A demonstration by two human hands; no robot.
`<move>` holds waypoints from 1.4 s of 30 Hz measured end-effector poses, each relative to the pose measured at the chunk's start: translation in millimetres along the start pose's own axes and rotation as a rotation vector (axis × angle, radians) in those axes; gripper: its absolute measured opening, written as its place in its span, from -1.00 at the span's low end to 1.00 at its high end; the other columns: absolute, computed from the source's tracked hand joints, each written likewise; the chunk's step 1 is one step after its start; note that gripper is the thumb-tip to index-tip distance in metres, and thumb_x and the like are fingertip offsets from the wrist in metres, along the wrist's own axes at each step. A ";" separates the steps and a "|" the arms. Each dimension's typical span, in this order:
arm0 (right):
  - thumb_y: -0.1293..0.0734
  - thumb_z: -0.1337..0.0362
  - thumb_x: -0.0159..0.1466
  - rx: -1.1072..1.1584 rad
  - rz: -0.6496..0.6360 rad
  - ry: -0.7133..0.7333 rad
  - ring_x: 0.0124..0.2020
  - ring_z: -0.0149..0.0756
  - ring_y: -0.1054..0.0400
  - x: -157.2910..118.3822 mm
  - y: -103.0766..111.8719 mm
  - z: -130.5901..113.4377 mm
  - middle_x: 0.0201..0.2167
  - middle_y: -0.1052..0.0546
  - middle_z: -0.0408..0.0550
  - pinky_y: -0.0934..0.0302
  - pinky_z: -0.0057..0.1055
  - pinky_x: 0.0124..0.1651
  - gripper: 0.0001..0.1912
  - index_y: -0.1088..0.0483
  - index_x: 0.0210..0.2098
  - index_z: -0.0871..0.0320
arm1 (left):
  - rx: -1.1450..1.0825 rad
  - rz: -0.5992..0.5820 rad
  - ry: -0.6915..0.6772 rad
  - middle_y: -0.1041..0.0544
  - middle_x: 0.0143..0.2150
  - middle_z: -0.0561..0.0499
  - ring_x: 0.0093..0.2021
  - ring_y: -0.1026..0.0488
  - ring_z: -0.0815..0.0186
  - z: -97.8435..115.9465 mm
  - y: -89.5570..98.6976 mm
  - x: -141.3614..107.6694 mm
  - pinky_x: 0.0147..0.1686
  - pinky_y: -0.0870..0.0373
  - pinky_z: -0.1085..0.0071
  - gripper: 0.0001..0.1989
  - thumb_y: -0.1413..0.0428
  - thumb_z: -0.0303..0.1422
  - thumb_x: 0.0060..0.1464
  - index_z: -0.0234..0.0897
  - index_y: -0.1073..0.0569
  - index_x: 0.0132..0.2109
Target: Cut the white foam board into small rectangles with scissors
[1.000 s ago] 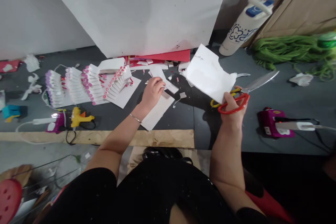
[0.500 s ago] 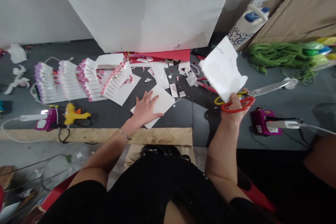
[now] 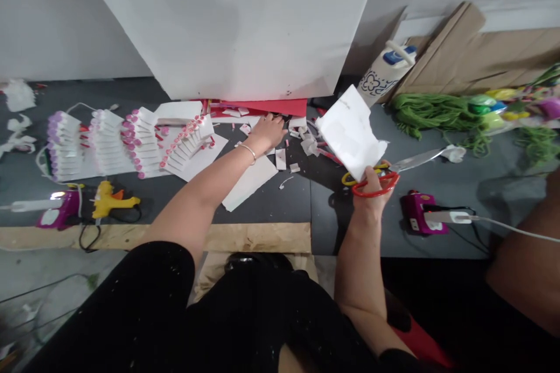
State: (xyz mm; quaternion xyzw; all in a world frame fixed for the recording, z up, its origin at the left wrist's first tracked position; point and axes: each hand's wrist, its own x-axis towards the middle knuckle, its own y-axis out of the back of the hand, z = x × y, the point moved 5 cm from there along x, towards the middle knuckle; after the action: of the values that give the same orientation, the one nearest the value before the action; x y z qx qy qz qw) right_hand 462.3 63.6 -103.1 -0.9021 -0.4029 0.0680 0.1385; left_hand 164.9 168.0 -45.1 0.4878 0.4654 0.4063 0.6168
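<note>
1. Left hand (image 3: 270, 133): palm down among the paper scraps (image 3: 294, 168) at the back of the worktop (image 3: 280, 204), fingers bent down, near the red sheet (image 3: 289, 107). Can't tell if it has hold of anything; fingertips hidden from here.
2. Change: half a second ago that hand lay flat, fingers spread, on the white sheet (image 3: 251, 183). Now it's beyond it, forearm passing over its left side.
3. My read: sheet is no longer pinned; attention looks to be on the scraps, not on cutting.
4. Right hand (image 3: 371, 195): clamped on two things at once, the scissors (image 3: 417, 159) and a ragged white piece (image 3: 350, 131). Same double hold as before. Hands well apart.
5. Scissors: blades together, pointing off to the right, clear of any paper. I'd call them parked. White piece is held up at a tilt, one corner at the thumb.
6. White sheet lies flat, between the hands and the worktop's near edge; small marked card (image 3: 280, 158) just beside it.
7. Left of that: rows of white strips (image 3: 107, 148) with purple, pink and red tips. Look undisturbed.
8. Nearer edge, left: yellow glue gun (image 3: 107, 201), purple box (image 3: 65, 213) beside it.
9. Right side: white bottle (image 3: 380, 76), bundle of green cord (image 3: 424, 113), second purple box (image 3: 417, 213) with a white plug in it.
</note>
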 end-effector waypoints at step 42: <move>-0.51 0.25 -0.08 -0.016 -0.141 -0.053 -0.36 -0.40 -0.40 -10.0 -13.4 -6.8 -0.22 -0.51 -0.19 -0.19 -0.56 -0.52 -0.48 -0.36 -0.12 0.06 | -0.492 0.328 0.117 -0.55 -0.44 -0.01 -0.32 -0.53 0.19 10.5 -7.8 -151.0 -0.19 -0.39 0.30 -0.62 -0.01 -0.18 0.50 -0.17 -0.53 -0.30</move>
State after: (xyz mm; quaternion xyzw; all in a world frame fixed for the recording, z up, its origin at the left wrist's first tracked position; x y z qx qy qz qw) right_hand 447.8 63.4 -92.5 -0.8703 -0.4697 0.0790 0.1251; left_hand 139.7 19.9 -25.0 0.3683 0.3028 0.6285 0.6146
